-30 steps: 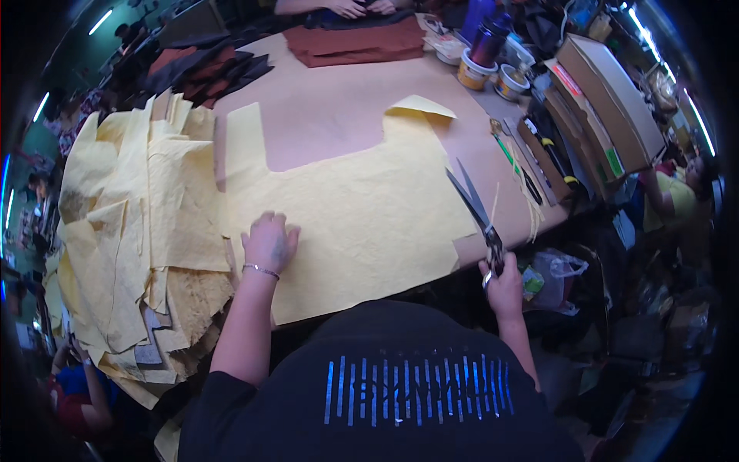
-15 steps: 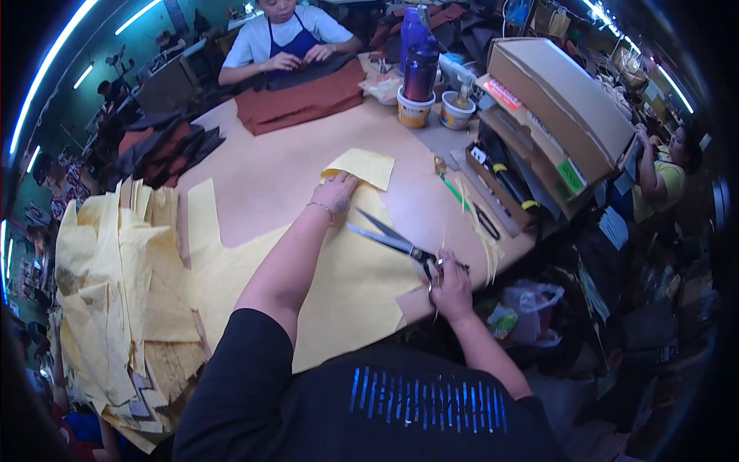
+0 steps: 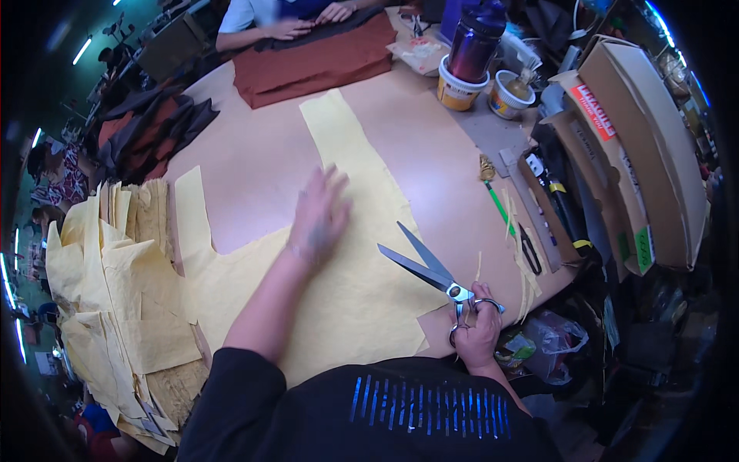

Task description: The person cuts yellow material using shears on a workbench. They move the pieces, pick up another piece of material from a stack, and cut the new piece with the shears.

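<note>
Scissors (image 3: 459, 293) in the right hand (image 3: 479, 336), fingers curled around the handle loops, blades parted and pointing up-left over the right part of the yellow sheet (image 3: 346, 308). Impossible to tell whether resting on it or just above. Sheet spread flat on the bench (image 3: 454, 154), directly beneath the left hand (image 3: 319, 212), near the base of the long upper-right arm; fingers loosely spread, slightly blurred, contact unclear. Stack of yellow pieces (image 3: 135, 296) just beside the sheet's left edge.
</note>
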Available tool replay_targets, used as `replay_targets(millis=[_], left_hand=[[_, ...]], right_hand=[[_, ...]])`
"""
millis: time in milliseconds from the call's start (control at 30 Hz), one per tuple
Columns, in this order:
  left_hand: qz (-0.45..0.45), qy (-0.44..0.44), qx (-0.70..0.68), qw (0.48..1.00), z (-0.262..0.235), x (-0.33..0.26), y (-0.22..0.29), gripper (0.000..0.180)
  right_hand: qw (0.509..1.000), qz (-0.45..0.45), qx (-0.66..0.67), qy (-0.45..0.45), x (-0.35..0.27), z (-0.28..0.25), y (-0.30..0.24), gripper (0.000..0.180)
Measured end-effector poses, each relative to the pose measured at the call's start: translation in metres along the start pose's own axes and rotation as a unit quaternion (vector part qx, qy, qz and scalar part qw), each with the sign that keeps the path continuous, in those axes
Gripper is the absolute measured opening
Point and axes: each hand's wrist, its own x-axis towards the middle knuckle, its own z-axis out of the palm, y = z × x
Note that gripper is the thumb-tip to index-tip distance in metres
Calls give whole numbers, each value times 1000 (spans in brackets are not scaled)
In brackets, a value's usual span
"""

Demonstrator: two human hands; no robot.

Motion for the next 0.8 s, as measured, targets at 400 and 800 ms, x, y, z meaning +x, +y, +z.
replay_targets(millis=[400, 800], left_hand=[[20, -299, 147, 943, -3, -112, 120, 72], [16, -329, 161, 930, -3, -133, 146, 84]], right_hand=[[997, -22, 6, -76, -3, -19, 1, 41], [920, 213, 169, -282, -88, -112, 24, 37]])
